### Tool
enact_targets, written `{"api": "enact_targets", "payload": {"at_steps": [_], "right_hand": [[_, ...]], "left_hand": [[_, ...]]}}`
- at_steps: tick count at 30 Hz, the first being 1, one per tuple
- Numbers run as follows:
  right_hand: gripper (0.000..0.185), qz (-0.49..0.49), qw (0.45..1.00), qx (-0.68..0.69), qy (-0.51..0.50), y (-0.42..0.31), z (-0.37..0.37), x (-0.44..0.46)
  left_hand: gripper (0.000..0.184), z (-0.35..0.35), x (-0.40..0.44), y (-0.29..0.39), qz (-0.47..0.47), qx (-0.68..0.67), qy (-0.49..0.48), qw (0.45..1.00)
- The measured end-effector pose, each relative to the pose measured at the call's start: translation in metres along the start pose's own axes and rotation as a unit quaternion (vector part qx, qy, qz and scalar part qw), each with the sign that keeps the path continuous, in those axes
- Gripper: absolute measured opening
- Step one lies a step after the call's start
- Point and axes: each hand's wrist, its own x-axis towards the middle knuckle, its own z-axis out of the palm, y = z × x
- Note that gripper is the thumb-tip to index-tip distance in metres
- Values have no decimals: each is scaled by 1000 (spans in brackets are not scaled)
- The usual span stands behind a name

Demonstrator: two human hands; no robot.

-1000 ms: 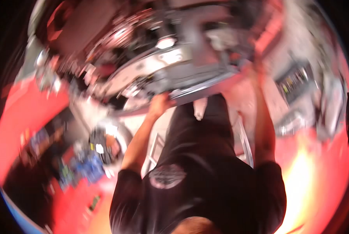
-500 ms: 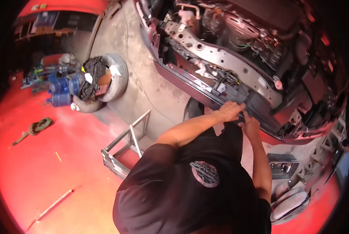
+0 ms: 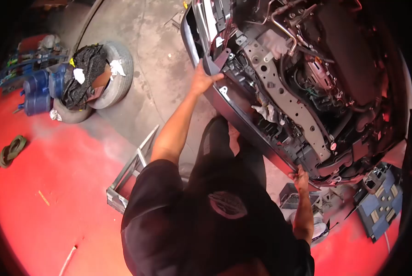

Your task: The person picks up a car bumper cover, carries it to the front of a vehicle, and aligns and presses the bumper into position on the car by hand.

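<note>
A dark car bumper (image 3: 249, 126) runs diagonally along the front of an opened engine bay. My left hand (image 3: 203, 79) grips its upper edge near the far-left corner, thumb over the top. Lower right, my right hand (image 3: 300, 179) has its fingers wrapped over the same bumper's edge. Behind the bumper lies a grey metal crossbar (image 3: 286, 96) with round holes. White crumpled material (image 3: 266, 112) sits between the bumper and the crossbar. The undersides of both hands' grips are hidden.
Tires (image 3: 118, 85) with a black bag (image 3: 84, 69) and blue water jugs (image 3: 35, 92) stand at the left. A metal frame (image 3: 134, 165) is beside my left leg. A patterned blue mat (image 3: 381, 207) and a dark tray (image 3: 298, 195) lie at the right.
My hands, close together near the bumper's middle half a second ago, are now far apart along it. The left moved up and left, the right down. The view has also shifted.
</note>
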Motion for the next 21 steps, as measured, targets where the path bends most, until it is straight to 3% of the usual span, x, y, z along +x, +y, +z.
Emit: {"api": "enact_targets", "payload": {"at_steps": [2, 5, 8, 11, 13, 15, 17, 21], "right_hand": [[42, 16, 999, 36, 7, -7, 1, -6], [36, 60, 997, 28, -26, -14, -4, -4], [30, 19, 1000, -10, -19, -13, -9, -5], [26, 34, 998, 47, -13, -29, -21, -6], [25, 105, 964, 245, -7, 45, 23, -9], [24, 96, 966, 238, -3, 53, 25, -10], [23, 11, 1000, 26, 9, -9, -17, -7], [23, 18, 995, 96, 16, 0, -11, -4]], "left_hand": [[124, 18, 15, -11, -26, -35, -72, 996], [118, 23, 19, -22, -70, 22, -63, 995], [112, 7, 13, 9, -62, 64, -57, 994], [111, -2, 14, 40, -45, 111, -48, 992], [111, -5, 15, 55, -50, 118, -60, 990], [111, -3, 15, 56, -42, 125, -59, 990], [111, 0, 22, 60, -47, 129, -67, 988], [111, 3, 27, 63, -48, 138, -63, 987]]}}
